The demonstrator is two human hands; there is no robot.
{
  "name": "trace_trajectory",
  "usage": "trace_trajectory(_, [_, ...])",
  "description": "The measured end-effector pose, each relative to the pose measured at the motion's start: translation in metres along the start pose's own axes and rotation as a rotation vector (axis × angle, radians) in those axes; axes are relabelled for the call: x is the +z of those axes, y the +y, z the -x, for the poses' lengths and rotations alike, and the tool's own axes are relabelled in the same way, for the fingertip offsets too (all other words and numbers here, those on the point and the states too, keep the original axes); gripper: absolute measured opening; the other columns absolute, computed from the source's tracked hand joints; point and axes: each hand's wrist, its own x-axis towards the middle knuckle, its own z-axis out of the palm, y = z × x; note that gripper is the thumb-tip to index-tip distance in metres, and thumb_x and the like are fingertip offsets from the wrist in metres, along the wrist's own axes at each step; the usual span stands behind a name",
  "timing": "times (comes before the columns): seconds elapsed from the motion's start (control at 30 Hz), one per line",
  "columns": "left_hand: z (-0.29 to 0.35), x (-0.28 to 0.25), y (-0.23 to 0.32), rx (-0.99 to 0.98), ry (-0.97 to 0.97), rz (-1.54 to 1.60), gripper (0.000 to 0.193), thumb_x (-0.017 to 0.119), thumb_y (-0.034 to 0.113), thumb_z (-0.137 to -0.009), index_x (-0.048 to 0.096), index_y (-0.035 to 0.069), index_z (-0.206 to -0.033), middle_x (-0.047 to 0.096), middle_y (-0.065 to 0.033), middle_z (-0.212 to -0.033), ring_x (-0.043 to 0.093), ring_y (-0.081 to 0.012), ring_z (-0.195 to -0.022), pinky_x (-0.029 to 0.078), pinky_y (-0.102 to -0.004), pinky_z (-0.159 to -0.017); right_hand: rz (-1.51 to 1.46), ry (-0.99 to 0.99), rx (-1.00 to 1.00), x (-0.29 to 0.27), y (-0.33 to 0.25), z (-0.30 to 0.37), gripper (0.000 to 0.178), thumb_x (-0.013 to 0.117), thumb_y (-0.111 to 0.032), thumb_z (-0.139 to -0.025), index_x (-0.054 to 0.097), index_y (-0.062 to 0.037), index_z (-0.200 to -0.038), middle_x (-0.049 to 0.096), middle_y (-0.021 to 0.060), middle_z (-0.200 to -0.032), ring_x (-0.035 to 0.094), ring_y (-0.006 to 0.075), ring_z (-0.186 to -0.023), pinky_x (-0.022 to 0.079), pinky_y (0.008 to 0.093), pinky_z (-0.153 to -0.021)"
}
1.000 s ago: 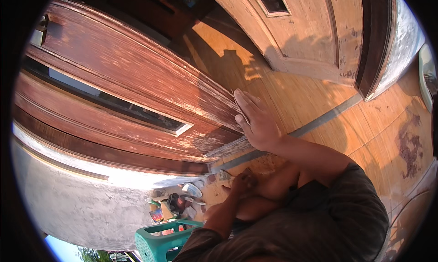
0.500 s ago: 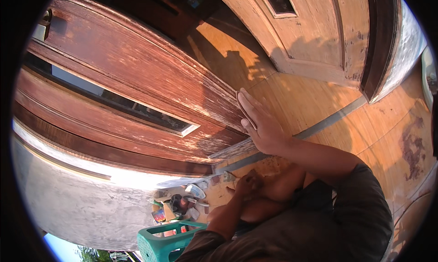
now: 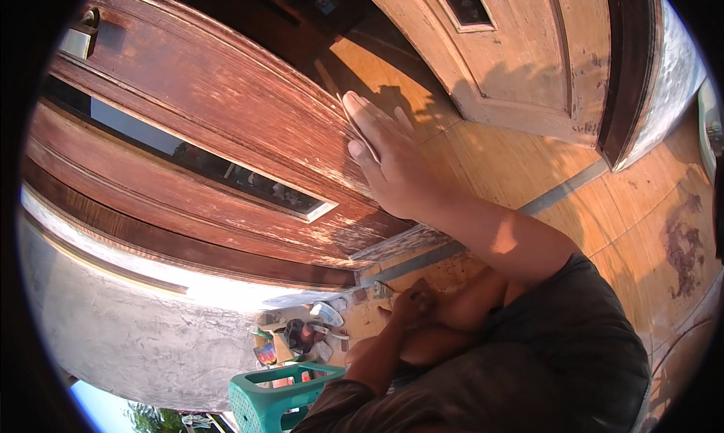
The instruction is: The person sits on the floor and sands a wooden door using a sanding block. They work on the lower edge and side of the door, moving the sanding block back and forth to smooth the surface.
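Observation:
A brown wooden door with worn, scuffed varnish runs across the left and middle. Against its long edge my right hand presses a thin sheet of sandpaper, with the fingers stretched along it and the thumb on the door's face side. Only the sheet's narrow edge shows; the palm covers the rest. Low down, my left hand rests by my bent legs. Its fingers look curled, and whatever they might hold is hidden in the shade.
A second, paler door leaf stands at the upper right. Tiled floor and a grey threshold strip lie between them. A green plastic stool stands at the lower left, near assorted small items beside a grey wall.
My right hand has slid up and left along the door's edge with the sandpaper. My left hand stays by my legs.

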Motion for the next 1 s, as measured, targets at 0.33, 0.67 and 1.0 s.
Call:
trace_trajectory(0.33, [-0.016,0.023,-0.011,0.119,0.03,0.104,0.032,0.065,0.031,-0.098,0.069,0.009,-0.12,0.073,-0.0177,-0.114,0.07,-0.0352,-0.11,0.054,-0.0402,-0.094,0.167,0.025,-0.078,-0.004,-0.005,-0.021,0.053,0.046,-0.028,-0.109,0.037,0.0004,-0.154,0.045,0.0191,-0.158,0.036,0.0352,-0.151,0.024,0.0636,-0.121])
trace_trajectory(0.67, [-0.005,-0.001,0.01,-0.076,0.021,-0.003,0.034,0.065,0.032,-0.097,0.07,0.008,-0.12,0.073,-0.0187,-0.116,0.07,-0.0347,-0.11,0.053,-0.0427,-0.096,0.266,-0.181,0.252,-0.013,0.025,0.061,0.057,0.05,-0.023,-0.107,0.033,-0.0053,-0.159,0.045,0.016,-0.159,0.035,0.0334,-0.152,0.02,0.0633,-0.123])
trace_trajectory(1.0, [-0.02,0.033,-0.038,0.099,0.009,-0.003,0.034,0.065,0.03,-0.097,0.069,0.008,-0.123,0.073,-0.0199,-0.115,0.07,-0.0352,-0.11,0.054,-0.0424,-0.094,0.196,0.073,-0.089,0.008,-0.004,-0.027,0.055,0.051,-0.024,-0.107,0.036,-0.0061,-0.157,0.047,0.0162,-0.156,0.04,0.0356,-0.148,0.022,0.0653,-0.121])
